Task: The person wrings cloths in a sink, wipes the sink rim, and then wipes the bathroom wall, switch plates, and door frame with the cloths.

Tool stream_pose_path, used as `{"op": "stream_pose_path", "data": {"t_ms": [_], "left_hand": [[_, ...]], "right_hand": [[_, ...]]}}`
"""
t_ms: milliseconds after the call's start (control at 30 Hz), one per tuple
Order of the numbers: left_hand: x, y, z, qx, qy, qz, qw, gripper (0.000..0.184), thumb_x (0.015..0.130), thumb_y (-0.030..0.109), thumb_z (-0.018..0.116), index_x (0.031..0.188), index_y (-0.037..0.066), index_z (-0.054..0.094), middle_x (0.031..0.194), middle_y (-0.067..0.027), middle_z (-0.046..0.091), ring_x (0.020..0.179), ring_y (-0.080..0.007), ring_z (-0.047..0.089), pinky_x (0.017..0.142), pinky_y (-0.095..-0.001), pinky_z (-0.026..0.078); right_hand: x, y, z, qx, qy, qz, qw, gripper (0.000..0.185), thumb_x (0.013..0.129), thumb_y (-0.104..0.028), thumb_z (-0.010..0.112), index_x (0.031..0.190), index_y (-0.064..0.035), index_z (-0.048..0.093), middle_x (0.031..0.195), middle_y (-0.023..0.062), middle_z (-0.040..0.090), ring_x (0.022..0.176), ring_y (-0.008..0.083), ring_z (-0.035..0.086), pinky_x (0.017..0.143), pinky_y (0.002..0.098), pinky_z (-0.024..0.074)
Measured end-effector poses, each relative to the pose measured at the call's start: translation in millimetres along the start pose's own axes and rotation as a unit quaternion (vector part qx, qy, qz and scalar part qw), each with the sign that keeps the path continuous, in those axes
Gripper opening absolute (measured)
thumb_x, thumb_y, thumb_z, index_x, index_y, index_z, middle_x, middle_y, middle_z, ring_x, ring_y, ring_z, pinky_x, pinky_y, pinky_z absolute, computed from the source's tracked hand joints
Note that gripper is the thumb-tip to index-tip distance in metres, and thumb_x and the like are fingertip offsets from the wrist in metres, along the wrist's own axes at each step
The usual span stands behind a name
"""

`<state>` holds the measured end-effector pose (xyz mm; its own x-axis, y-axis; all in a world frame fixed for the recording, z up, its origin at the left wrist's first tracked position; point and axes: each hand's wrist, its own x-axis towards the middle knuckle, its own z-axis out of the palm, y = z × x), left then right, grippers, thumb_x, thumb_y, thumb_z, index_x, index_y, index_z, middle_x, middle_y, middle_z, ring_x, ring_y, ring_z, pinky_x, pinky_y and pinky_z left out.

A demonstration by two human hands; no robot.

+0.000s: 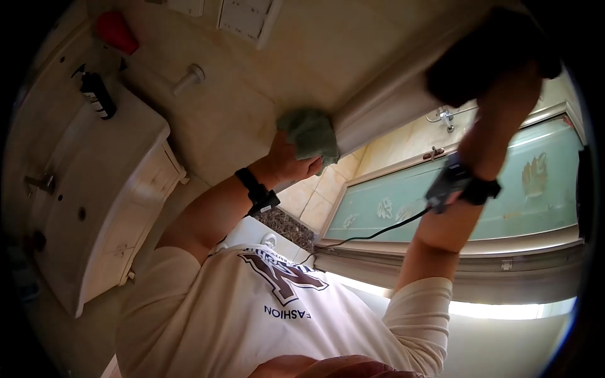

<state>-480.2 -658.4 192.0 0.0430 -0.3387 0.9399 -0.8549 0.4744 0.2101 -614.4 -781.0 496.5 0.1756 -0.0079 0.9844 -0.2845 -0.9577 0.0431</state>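
My left hand [293,162] is closed around a grey-green cloth [309,133]. The cloth touches the beige tiled wall beside a long pale rail [384,104]. Raised at the upper right, my right hand [513,94] is in deep shadow, and its fingers are hard to make out. A dark, soft-looking cloth [476,63] is at that hand, against the far part of the rail. Both wrists carry black straps with small devices, and a black cable [384,230] runs from the right one.
A white washbasin [94,189] stands on the left, with a black pump bottle [97,96] and a faucet [41,183]. A red object [116,31] and a wall holder [190,79] are above. To the right is a framed frosted glass panel [454,189], with a tap [446,118] beyond.
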Motion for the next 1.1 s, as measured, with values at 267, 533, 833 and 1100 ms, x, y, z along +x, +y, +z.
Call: {"op": "stream_pose_path", "data": {"t_ms": [267,533,833,1100], "left_hand": [[3.9,-1.7,-3.0,-0.036,0.044,0.017,0.998,0.017,0.064,0.013,0.065,0.081,0.017,0.064,0.092,-0.0068,0.063,0.087,-0.0328,0.059,0.081,-0.0500,0.048],[6.7,1.3,-4.3,-0.031,0.048,0.016,0.998,0.018,0.063,0.012,0.063,0.080,0.016,0.064,0.091,-0.0078,0.063,0.086,-0.0338,0.059,0.081,-0.0513,0.047],[0.5,3.4,-9.2,0.029,0.005,0.013,0.999,0.036,0.063,0.011,0.066,0.100,0.012,0.066,0.106,-0.0086,0.064,0.099,-0.0326,0.060,0.089,-0.0474,0.047],[31.9,14.4,-27.0,0.062,-0.009,0.016,0.998,0.035,0.071,0.012,0.066,0.106,0.009,0.065,0.116,-0.0123,0.060,0.115,-0.0327,0.053,0.100,-0.0488,0.038]], "right_hand": [[37.3,27.5,-24.9,-0.123,0.041,-0.076,0.989,0.051,0.101,-0.039,0.037,0.128,0.0035,0.042,0.126,0.0184,0.053,0.115,0.0280,0.053,0.100,0.0404,0.0423],[-42.8,28.9,-7.6,-0.077,0.020,-0.030,0.996,0.046,0.101,-0.036,0.037,0.124,0.0030,0.046,0.122,0.0166,0.056,0.110,0.0259,0.056,0.096,0.0405,0.0451],[-172.2,-41.0,42.9,0.177,0.010,0.185,0.967,0.050,0.102,-0.041,0.034,0.120,0.0035,0.048,0.117,0.0174,0.056,0.109,0.0273,0.055,0.097,0.0403,0.0426],[-234.4,-47.3,45.4,0.083,-0.031,0.156,0.984,0.048,0.093,-0.037,0.046,0.118,0.0040,0.051,0.113,0.0186,0.057,0.104,0.0328,0.054,0.096,0.0413,0.0404]]}}
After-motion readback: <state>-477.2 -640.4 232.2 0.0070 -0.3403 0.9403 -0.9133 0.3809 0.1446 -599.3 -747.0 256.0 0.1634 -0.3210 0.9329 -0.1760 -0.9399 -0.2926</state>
